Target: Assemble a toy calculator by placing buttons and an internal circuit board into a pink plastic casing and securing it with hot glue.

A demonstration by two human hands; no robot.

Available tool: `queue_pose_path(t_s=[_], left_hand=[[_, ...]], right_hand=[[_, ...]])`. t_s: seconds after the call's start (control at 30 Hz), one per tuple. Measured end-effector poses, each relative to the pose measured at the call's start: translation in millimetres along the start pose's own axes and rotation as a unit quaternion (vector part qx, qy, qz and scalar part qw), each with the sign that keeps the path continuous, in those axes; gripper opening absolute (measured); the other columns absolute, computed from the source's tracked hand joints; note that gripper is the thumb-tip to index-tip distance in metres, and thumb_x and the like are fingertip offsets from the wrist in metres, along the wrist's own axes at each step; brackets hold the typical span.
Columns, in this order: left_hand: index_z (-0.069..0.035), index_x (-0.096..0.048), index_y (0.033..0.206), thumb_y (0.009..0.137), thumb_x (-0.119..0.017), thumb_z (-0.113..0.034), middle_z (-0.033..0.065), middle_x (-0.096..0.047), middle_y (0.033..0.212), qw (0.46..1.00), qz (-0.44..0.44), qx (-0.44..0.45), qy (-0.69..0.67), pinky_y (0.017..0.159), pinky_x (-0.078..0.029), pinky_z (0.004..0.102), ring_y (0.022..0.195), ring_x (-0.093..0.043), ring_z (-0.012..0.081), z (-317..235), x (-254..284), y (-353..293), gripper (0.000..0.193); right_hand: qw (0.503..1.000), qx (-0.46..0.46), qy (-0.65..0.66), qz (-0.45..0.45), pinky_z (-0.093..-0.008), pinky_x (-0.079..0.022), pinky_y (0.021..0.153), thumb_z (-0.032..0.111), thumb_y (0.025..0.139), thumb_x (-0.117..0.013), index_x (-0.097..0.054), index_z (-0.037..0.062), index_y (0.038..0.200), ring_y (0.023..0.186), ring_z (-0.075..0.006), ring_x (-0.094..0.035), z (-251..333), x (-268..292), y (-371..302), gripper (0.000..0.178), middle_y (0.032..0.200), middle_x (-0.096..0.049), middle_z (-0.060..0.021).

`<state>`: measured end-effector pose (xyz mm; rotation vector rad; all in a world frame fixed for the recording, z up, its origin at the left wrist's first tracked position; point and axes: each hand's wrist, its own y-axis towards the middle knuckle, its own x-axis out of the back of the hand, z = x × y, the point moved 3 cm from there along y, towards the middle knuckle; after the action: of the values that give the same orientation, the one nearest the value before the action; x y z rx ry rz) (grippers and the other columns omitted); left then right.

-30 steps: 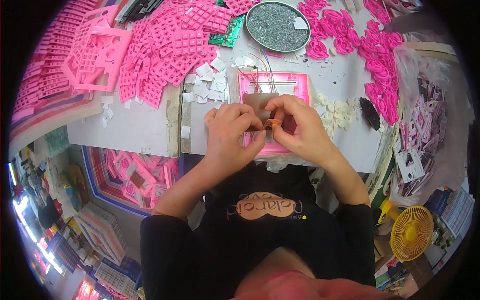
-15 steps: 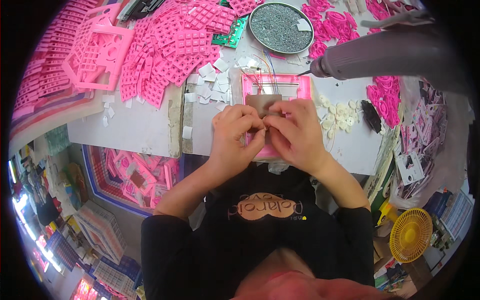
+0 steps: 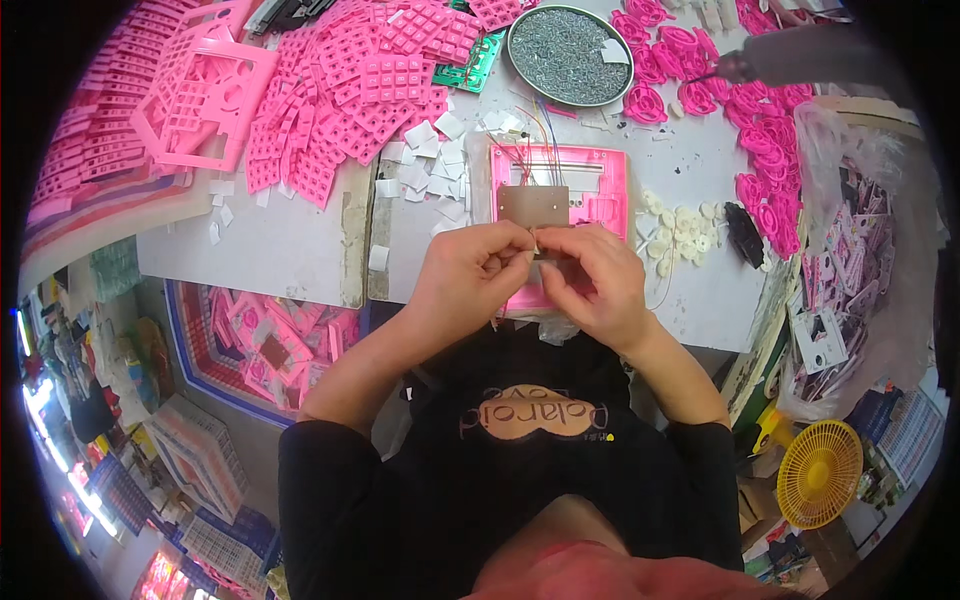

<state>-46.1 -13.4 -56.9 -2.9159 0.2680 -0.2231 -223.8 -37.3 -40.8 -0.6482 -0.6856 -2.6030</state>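
Note:
In front of me lies a pink plastic housing (image 3: 610, 170) with a brown circuit board (image 3: 533, 205) in it and thin coloured wires (image 3: 540, 150) rising from its far side. Over the near edge of the board, my left hand (image 3: 472, 268) pinches something small, perhaps a wire end, too fine to make out. My right hand (image 3: 598, 278) meets it fingertip to fingertip, its forefinger and thumb bent around the same spot. The fingers hide much of the housing's near half.
Pink keypads (image 3: 330, 110) and white squares (image 3: 430, 170) lie left. A round tray of screws (image 3: 570, 55) stands beyond the housing, pink rings (image 3: 770, 190) and off-white discs (image 3: 685, 235) to the right. A dark electric screwdriver (image 3: 800, 55) hangs at upper right. A yellow fan (image 3: 820, 472) stands below.
The screwdriver has swung up and away to the right, off the housing's corner. My hands have come slightly nearer to me, so more of the brown board shows.

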Motion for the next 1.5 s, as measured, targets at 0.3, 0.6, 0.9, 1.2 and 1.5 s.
queue_pose_path(t_s=[0.3,0.6,0.9,1.2,1.5], left_hand=[[-0.001,-0.069,0.094,0.091,-0.067,-0.008,0.0077,-0.063,0.07,0.995,-0.009,-0.024,0.095,0.053,-0.044,0.0275,0.056,-0.054,0.0079,-4.9,1.2,-1.5,0.007],[0.0,-0.065,0.105,0.095,-0.066,-0.006,0.0042,-0.068,0.083,0.985,0.138,0.097,-0.041,0.059,-0.049,0.0277,0.065,-0.061,0.0079,3.4,13.1,13.9,0.013],[-0.004,-0.063,0.099,0.086,-0.069,-0.005,0.0124,-0.059,0.083,0.924,0.054,-0.257,0.279,0.067,-0.05,0.0415,0.078,-0.061,0.0321,-1.7,-0.9,-2.1,0.014],[-0.004,-0.062,0.102,0.085,-0.069,-0.004,0.0124,-0.058,0.095,0.964,0.003,-0.115,0.239,0.076,-0.05,0.0437,0.087,-0.059,0.0336,-3.6,13.5,11.2,0.019],[-0.009,-0.068,0.102,0.076,-0.069,-0.011,0.0107,-0.058,0.119,0.872,0.141,-0.323,0.341,0.09,-0.047,0.0451,0.104,-0.059,0.0302,2.4,12.3,-37.6,0.026]], right_hand=[[0.999,0.04,-0.028,0.005,-0.0328,-0.055,0.065,0.0,0.078,-0.077,-0.068,0.0011,0.095,0.076,-0.0254,-0.067,-1.0,-0.5,-2.6,0.02,0.096,-0.074,-0.0097],[0.977,0.146,-0.146,0.054,-0.0354,-0.055,0.072,0.008,0.069,-0.076,-0.069,0.0027,0.092,0.094,-0.0276,-0.063,8.2,-2.8,-10.7,0.024,0.107,-0.069,-0.0079],[0.964,0.114,-0.206,0.123,-0.0389,-0.046,0.081,0.016,0.071,-0.068,-0.072,0.0056,0.09,0.092,-0.0253,-0.057,6.7,-8.1,-18.9,0.022,0.089,-0.059,-0.0035],[0.939,0.07,-0.257,0.219,-0.0399,-0.043,0.082,0.017,0.073,-0.067,-0.072,0.007,0.098,0.093,-0.0247,-0.055,20.6,-3.3,-16.2,0.028,0.089,-0.058,-0.0037],[0.966,0.033,-0.17,0.19,-0.0384,-0.044,0.073,0.011,0.071,-0.076,-0.072,0.0077,0.11,0.089,-0.0226,-0.057,16.8,4.6,-20.0,0.039,0.094,-0.06,-0.0012]])
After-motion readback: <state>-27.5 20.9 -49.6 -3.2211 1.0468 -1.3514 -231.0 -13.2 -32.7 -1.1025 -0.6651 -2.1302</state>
